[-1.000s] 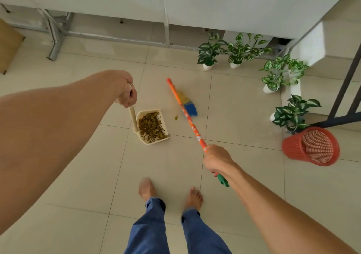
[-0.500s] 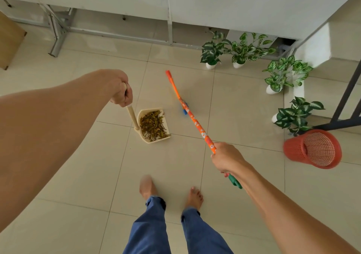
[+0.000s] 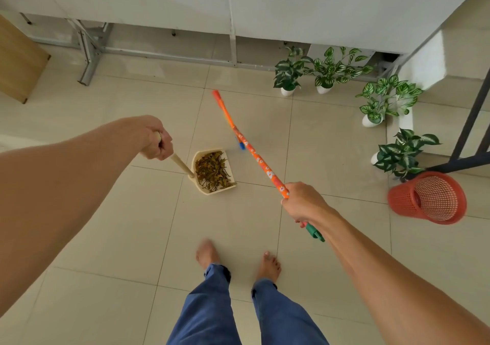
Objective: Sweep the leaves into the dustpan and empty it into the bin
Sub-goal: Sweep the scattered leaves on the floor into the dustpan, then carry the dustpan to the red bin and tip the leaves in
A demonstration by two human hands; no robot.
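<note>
A cream dustpan (image 3: 201,189) sits on the tiled floor, holding a heap of dry brown leaves (image 3: 212,172). My left hand (image 3: 155,141) grips the top of its long wooden handle (image 3: 182,165). My right hand (image 3: 301,202) holds the orange flowered broom (image 3: 254,155) near its green end. The broom slants away from me, and a bit of its blue head shows just right of the dustpan's mouth. A red mesh bin (image 3: 428,197) stands on the floor at the right, leaning toward me.
Several potted green plants (image 3: 289,73) stand along the wall and at the right near the bin. A dark metal frame (image 3: 466,143) rises behind the bin. A grey metal leg (image 3: 88,55) and a wooden board (image 3: 18,61) are at the far left. My bare feet (image 3: 208,253) are below.
The broom head swept from beside the loose leaf toward the dustpan's mouth; the loose leaf is no longer seen on the floor. My right hand moved right. The dustpan stayed put.
</note>
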